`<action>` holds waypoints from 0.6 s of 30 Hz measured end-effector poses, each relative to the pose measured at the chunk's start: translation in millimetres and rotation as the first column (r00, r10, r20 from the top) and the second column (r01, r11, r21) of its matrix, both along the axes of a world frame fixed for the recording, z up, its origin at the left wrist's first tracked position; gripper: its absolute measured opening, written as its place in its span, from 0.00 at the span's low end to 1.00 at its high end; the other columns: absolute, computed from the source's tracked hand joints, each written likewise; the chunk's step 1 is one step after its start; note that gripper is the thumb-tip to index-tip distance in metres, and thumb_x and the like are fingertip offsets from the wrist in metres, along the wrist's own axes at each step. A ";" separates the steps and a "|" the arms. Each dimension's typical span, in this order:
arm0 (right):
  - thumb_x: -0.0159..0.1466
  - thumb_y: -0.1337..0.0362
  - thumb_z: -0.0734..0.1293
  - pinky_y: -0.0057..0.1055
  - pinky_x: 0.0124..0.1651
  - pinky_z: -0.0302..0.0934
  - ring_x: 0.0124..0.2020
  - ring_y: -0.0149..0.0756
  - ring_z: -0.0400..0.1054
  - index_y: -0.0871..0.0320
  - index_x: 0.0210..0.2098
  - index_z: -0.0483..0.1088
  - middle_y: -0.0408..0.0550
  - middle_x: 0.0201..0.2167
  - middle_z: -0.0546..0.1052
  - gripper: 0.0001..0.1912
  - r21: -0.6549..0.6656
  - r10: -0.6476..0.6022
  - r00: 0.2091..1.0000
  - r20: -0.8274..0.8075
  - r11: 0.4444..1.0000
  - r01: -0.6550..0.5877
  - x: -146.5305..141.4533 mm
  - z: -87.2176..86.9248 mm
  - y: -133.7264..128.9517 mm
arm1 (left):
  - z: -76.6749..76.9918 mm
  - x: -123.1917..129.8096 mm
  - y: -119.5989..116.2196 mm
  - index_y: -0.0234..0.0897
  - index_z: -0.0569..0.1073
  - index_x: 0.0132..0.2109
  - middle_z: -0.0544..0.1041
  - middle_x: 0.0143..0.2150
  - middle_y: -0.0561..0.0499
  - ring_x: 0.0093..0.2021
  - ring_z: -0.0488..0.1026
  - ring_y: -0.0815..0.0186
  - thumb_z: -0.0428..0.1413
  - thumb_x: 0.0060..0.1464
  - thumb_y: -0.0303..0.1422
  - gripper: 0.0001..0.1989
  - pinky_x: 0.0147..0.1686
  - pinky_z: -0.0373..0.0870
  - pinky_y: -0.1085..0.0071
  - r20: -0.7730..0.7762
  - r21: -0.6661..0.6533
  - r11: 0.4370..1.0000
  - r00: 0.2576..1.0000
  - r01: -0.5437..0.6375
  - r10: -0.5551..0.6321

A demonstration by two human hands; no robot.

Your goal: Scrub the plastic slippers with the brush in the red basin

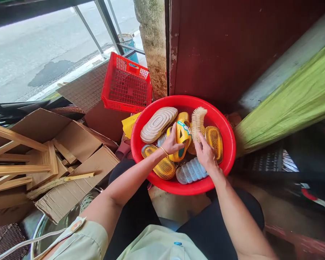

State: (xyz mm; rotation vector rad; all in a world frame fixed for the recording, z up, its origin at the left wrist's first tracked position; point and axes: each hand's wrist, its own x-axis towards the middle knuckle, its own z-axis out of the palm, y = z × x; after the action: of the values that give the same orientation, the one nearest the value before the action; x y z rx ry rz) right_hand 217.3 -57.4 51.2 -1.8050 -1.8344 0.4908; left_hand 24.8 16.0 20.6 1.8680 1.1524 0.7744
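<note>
With our left grip (170, 143) we hold the yellow clog (183, 132), thumb and forefinger spread well apart across its near left side; our other fingers are partly hidden, so we cannot tell how firmly they press. Our right grip (206, 156) is closed around the lower end of the brush (198, 120), thumb and fingers pinching it so that its dense, pale, stiff bristles rise above our fingertips, just to the right of the clog. The clog sits in the middle of the red basin (229, 142), smooth and moulded, with cut-out openings and a patch of white and turquoise on its strap. Around it we see more footwear turned sole up: a cream sole (159, 124) ridged in nested ovals at the far left, a yellow zigzag sole (166, 169) nearer us, a translucent bluish sole (191, 172) with rounded ribs at the near edge, and a yellow patterned sole (214, 140) on the right. The basin is glossy plastic, oval in outline; beyond it stands a red lattice crate (126, 85), and to our left lie creased brown cardboard (78, 141) and pale wooden legs (20, 169).
</note>
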 end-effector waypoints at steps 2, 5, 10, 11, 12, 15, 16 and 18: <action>0.75 0.58 0.55 0.40 0.58 0.69 0.56 0.49 0.75 0.56 0.73 0.61 0.58 0.56 0.79 0.30 -0.020 0.074 0.989 0.131 0.997 -0.072 -0.8 6.0 -9.8 | -6.5 8.2 -2.3 0.33 0.47 0.76 0.58 0.75 0.34 0.75 0.56 0.44 0.64 0.49 0.36 0.53 0.73 0.55 0.51 -0.037 -0.009 1.000 0.999 -0.012 0.012; 0.75 0.57 0.55 0.39 0.50 0.71 0.45 0.48 0.78 0.48 0.74 0.60 0.57 0.46 0.81 0.29 -0.130 0.105 0.943 0.315 0.989 -0.066 2.1 11.2 -21.8 | -15.3 15.2 -7.3 0.32 0.51 0.75 0.60 0.74 0.33 0.74 0.58 0.43 0.63 0.49 0.35 0.50 0.72 0.58 0.49 -0.060 0.011 0.999 0.997 -0.049 0.050; 0.75 0.59 0.56 0.42 0.50 0.71 0.46 0.51 0.78 0.49 0.74 0.61 0.57 0.46 0.82 0.28 -0.146 0.046 0.942 0.331 0.989 0.003 27.7 5.9 -11.3 | -26.3 18.0 -13.4 0.30 0.43 0.77 0.50 0.78 0.35 0.76 0.53 0.42 0.62 0.50 0.35 0.54 0.74 0.54 0.52 -0.088 0.034 0.999 0.996 -0.032 0.035; 0.75 0.59 0.56 0.42 0.52 0.71 0.48 0.51 0.78 0.51 0.73 0.61 0.57 0.48 0.82 0.28 -0.131 0.028 0.951 0.307 0.991 0.013 31.9 2.9 -7.7 | -28.3 16.9 -12.1 0.30 0.43 0.77 0.50 0.78 0.35 0.76 0.54 0.42 0.62 0.50 0.34 0.54 0.74 0.55 0.52 -0.109 0.026 1.000 0.994 -0.017 0.020; 0.75 0.60 0.56 0.42 0.53 0.71 0.50 0.51 0.78 0.52 0.73 0.62 0.58 0.52 0.81 0.28 -0.110 0.009 0.960 0.279 0.994 0.023 34.4 -0.7 -4.9 | -30.3 15.3 -9.6 0.30 0.43 0.77 0.51 0.78 0.35 0.75 0.55 0.42 0.61 0.50 0.32 0.54 0.74 0.56 0.52 -0.137 0.013 1.000 0.991 -0.002 0.004; 0.75 0.61 0.57 0.40 0.57 0.70 0.55 0.49 0.76 0.55 0.73 0.61 0.56 0.58 0.79 0.28 -0.065 0.043 0.979 0.201 0.997 -0.031 31.9 -12.9 -2.9 | -36.2 7.7 3.6 0.27 0.41 0.77 0.56 0.76 0.33 0.74 0.59 0.45 0.58 0.48 0.29 0.54 0.73 0.57 0.49 -0.194 -0.030 0.999 0.980 0.043 -0.048; 0.74 0.61 0.57 0.39 0.58 0.70 0.56 0.48 0.76 0.54 0.73 0.61 0.56 0.59 0.79 0.29 -0.069 0.067 0.979 0.190 0.996 -0.055 29.6 -16.4 -4.0 | -37.7 4.9 8.4 0.28 0.42 0.77 0.58 0.75 0.34 0.73 0.60 0.46 0.57 0.47 0.28 0.54 0.73 0.57 0.49 -0.190 -0.039 0.997 0.979 0.063 -0.069; 0.74 0.62 0.58 0.38 0.59 0.69 0.57 0.47 0.75 0.51 0.73 0.61 0.54 0.58 0.80 0.29 -0.119 0.095 0.977 0.190 0.990 -0.074 27.7 -21.2 -7.8 | -39.4 0.0 15.9 0.30 0.44 0.77 0.61 0.74 0.37 0.73 0.61 0.49 0.56 0.47 0.28 0.53 0.73 0.56 0.49 -0.151 -0.037 0.995 0.984 0.093 -0.098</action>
State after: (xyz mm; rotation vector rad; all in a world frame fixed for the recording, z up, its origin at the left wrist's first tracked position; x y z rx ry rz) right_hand 245.1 -65.2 30.0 -1.9134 -2.0606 0.4692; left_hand 24.8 31.9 -18.8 1.9696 1.1524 0.5657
